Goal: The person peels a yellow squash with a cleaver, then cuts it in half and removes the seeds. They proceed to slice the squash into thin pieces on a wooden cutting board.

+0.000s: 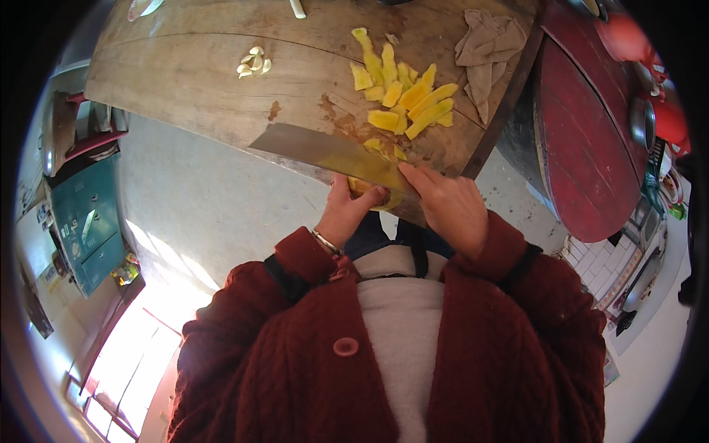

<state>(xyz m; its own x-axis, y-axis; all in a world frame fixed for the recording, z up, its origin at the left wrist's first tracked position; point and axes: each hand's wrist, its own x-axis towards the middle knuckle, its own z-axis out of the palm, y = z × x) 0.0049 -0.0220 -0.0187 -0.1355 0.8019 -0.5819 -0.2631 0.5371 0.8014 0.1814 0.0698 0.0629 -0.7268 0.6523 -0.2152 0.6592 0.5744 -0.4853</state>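
At the near edge of the wooden table, my left hand (348, 209) grips a yellow-fleshed piece of produce (361, 188), partly hidden by the blade and fingers. My right hand (453, 206) is closed on a broad-bladed kitchen knife (327, 152), whose blade reaches left across the produce. The knife's handle is hidden in the hand. Flat yellow slices or peelings (412, 99) lie scattered beyond the blade, with small bits (382, 147) close behind it. Several peeled garlic cloves (256, 62) sit further left on the table.
The wooden table (183, 72) spreads ahead, with wet stains near the slices. A crumpled cloth (487, 50) lies at its right side. Beyond that edge stands a dark red rounded wooden board or tabletop (587, 133), with pots (642, 122) past it. A white stick-like piece (298, 8) lies at the top.
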